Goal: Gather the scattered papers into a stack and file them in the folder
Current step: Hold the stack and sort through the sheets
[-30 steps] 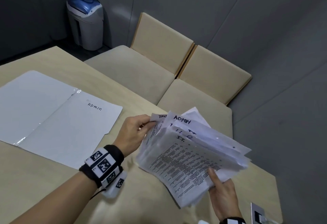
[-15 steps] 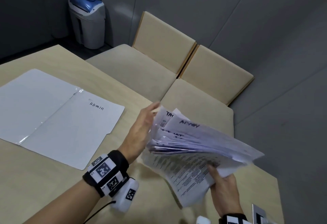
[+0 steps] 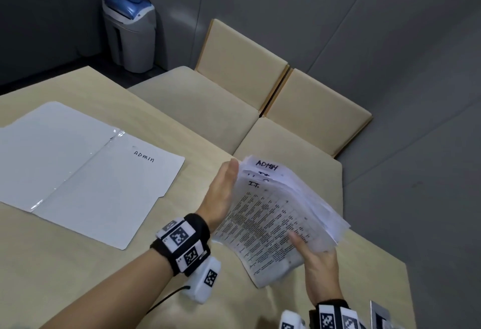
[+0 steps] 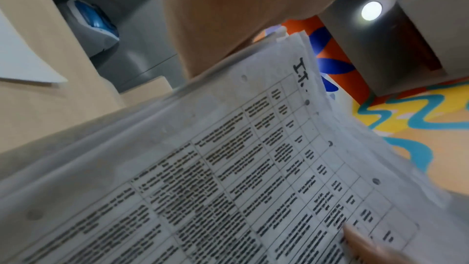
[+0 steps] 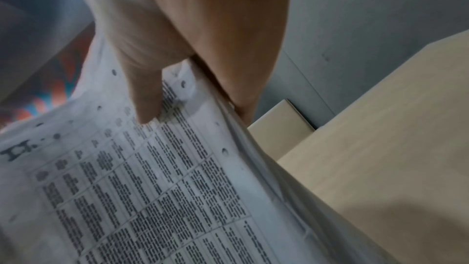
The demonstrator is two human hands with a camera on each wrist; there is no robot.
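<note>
A thick stack of printed papers (image 3: 273, 216) is held tilted above the table's right end; the top sheet reads "I.T." and a sheet behind it "ADMIN". My right hand (image 3: 316, 263) grips the stack's near right corner, thumb on top (image 5: 144, 95) and fingers beneath. My left hand (image 3: 221, 190) lies flat with straight fingers against the stack's left edge. The papers (image 4: 228, 178) fill the left wrist view. A white folder (image 3: 86, 172) marked "ADMIN" lies spread open on the table to the left, with no papers on it.
The beige table (image 3: 65, 276) carries the folder. Two beige padded seats (image 3: 203, 110) stand just beyond its far edge. A grey and blue bin (image 3: 130, 29) stands in the far corner. A small device (image 3: 377, 313) lies by the near right edge.
The left hand let go of the stack's top corner and now presses flat against its left edge. The fanned sheets have drawn together into a tidier stack.
</note>
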